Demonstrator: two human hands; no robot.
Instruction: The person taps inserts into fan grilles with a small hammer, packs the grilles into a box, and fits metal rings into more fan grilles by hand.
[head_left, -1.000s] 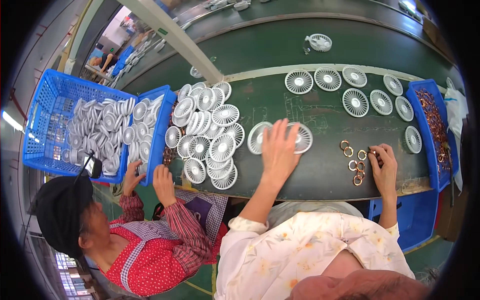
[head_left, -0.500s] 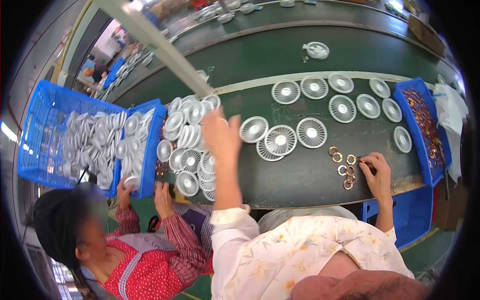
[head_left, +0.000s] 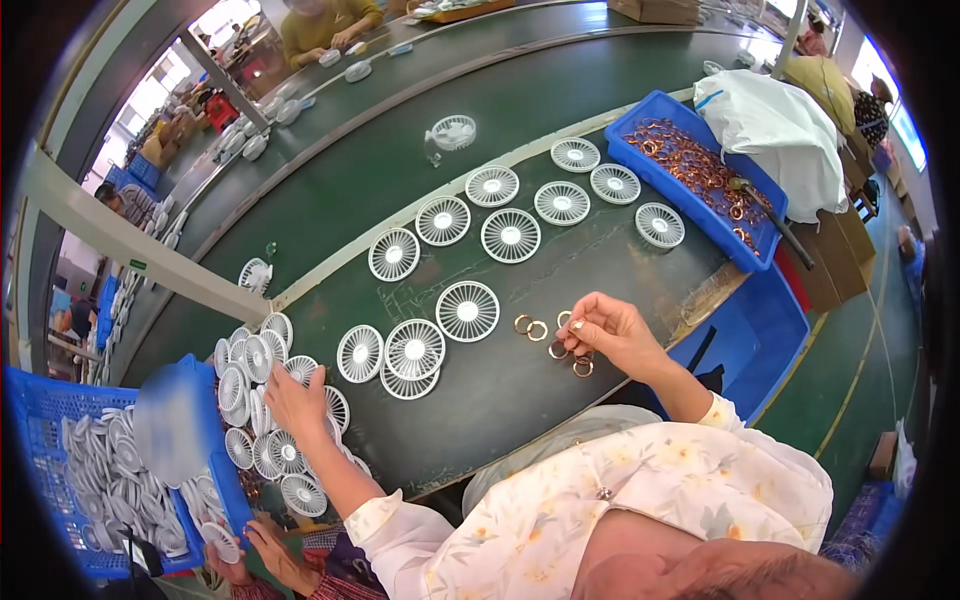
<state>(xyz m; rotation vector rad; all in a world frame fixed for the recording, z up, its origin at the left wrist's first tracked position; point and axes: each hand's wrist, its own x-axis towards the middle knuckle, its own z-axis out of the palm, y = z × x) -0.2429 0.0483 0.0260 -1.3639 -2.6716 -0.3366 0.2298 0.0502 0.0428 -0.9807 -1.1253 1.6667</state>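
Observation:
My left hand (head_left: 298, 402) is over the pile of white round fan grilles (head_left: 285, 455) at the left end of the table, thumb and fingers apart and touching or just above the pile. At the table's front, my right hand (head_left: 615, 338) has thumb and fingers pinched on a copper ring (head_left: 563, 318). Several other copper rings (head_left: 537, 330) lie beside it, partly under the fingers. Between my hands several loose fan grilles (head_left: 467, 311) lie flat, one overlapping another.
A row of grilles (head_left: 510, 236) lies along the far side. At the right stands a blue bin (head_left: 755, 250) of copper rings beside a white sack (head_left: 770, 130). Blue crates (head_left: 30, 400) of grilles stand left, where a co-worker's hand (head_left: 222, 565) holds a grille. A green conveyor (head_left: 340, 170) runs behind.
The view has turned to the right, showing more of the ring bin and sack. My left hand has come lower over the grille pile. My right hand stays among the copper rings.

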